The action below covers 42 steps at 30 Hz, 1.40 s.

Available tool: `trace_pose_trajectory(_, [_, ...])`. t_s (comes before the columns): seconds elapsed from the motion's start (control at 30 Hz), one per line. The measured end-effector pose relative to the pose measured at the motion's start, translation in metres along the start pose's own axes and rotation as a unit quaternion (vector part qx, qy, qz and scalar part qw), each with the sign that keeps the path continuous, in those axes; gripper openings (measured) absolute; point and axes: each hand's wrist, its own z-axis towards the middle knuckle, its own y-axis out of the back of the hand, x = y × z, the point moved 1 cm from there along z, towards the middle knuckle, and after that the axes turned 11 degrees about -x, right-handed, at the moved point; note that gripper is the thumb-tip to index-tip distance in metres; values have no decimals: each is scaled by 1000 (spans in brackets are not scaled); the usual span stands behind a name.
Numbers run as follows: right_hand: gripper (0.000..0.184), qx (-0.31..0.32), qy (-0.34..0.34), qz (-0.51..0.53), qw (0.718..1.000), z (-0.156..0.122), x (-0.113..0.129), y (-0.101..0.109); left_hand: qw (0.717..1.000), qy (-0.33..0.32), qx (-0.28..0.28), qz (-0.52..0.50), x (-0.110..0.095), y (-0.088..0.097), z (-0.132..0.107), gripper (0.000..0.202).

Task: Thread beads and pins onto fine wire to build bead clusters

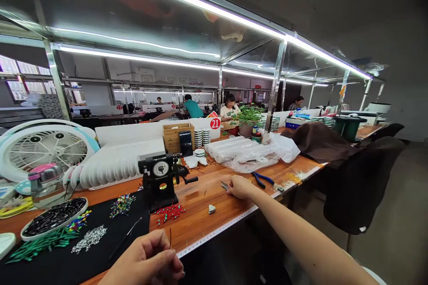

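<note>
My left hand (pixel 145 258) is low in front, its thumb and fingers pinched together on a thin dark cord (pixel 170 237) that sticks up from the fingertips. Further out over the wooden table (pixel 197 227), my right hand (pixel 240 187) is closed around small metal snips (pixel 224 185); the blades point left and the grip is mostly hidden by the fingers. Just right of that hand lie blue-handled pliers (pixel 262 180). A small white triangular piece (pixel 211 209) rests on the table between the two hands. Red pieces with green tips (pixel 169 213) lie in a pile nearer my left hand.
A black hand-cranked machine with a dial (pixel 161 173) stands left of centre. On a black mat (pixel 133 218) are green sticks (pixel 43 245), small clear pieces (pixel 89 238) and a bowl (pixel 86 207) of black pieces. Behind are plastic-wrapped white rolls (pixel 234 149) and a fan (pixel 47 147).
</note>
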Motion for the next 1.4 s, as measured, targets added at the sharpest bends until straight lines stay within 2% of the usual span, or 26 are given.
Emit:
trace_pose_trajectory(0.1, [6, -59, 28, 47, 997, -2, 16, 3, 1000, 1, -7, 10, -11, -2, 14, 39])
trace_pose_trajectory(0.17, [9, -99, 60, 95, 989, -12, 32, 6, 1000, 4, -13, 4, -18, -2, 22, 36])
trace_pose_trajectory(0.27, [16, -112, 117, 191, 968, -37, 62, 10, 1000, -6, -10, -10, -30, -5, 28, 28])
trace_pose_trajectory(0.33, [21, -81, 137, 341, 927, -55, 81, 13, 1000, -18, 7, -15, -36, -10, 30, 25])
trace_pose_trajectory(0.4, [23, -5, 145, 508, 849, -68, 95, 15, 1000, -21, 21, -4, -39, -16, 33, 26])
trace_pose_trajectory(0.43, [24, 33, 142, 569, 809, -72, 100, 16, 1000, -20, 23, 5, -40, -19, 34, 27])
trace_pose_trajectory(0.47, [24, 60, 136, 605, 783, -75, 103, 17, 1000, -18, 19, 13, -40, -22, 36, 29])
trace_pose_trajectory(0.53, [24, 63, 114, 635, 762, -76, 104, 16, 1000, -19, 14, 16, -40, -27, 39, 32])
trace_pose_trajectory(0.67, [27, -2, 77, 636, 768, -72, 99, 13, 999, -48, 24, 0, -37, -34, 46, 33])
trace_pose_trajectory(0.8, [28, -13, 47, 641, 766, -69, 93, 11, 998, -56, 34, -27, -33, -38, 55, 30])
trace_pose_trajectory(0.87, [29, -19, 54, 629, 776, -68, 90, 12, 997, -57, 34, -40, -31, -40, 59, 28])
trace_pose_trajectory(0.97, [33, -62, 95, 551, 827, -68, 81, 14, 995, -75, 19, -66, -30, -41, 66, 24])
trace_pose_trajectory(1.07, [42, -110, 122, 414, 895, -70, 69, 15, 991, -96, 0, -92, -31, -41, 72, 23])
trace_pose_trajectory(1.13, [45, -118, 123, 331, 928, -72, 64, 13, 990, -99, -6, -96, -31, -41, 75, 23])
trace_pose_trajectory(1.23, [44, -126, 116, 254, 952, -75, 62, 10, 990, -95, -6, -101, -31, -45, 80, 22])
trace_pose_trajectory(1.4, [42, -139, 115, 230, 956, -75, 63, 7, 989, -103, 17, -107, -28, -54, 87, 21])
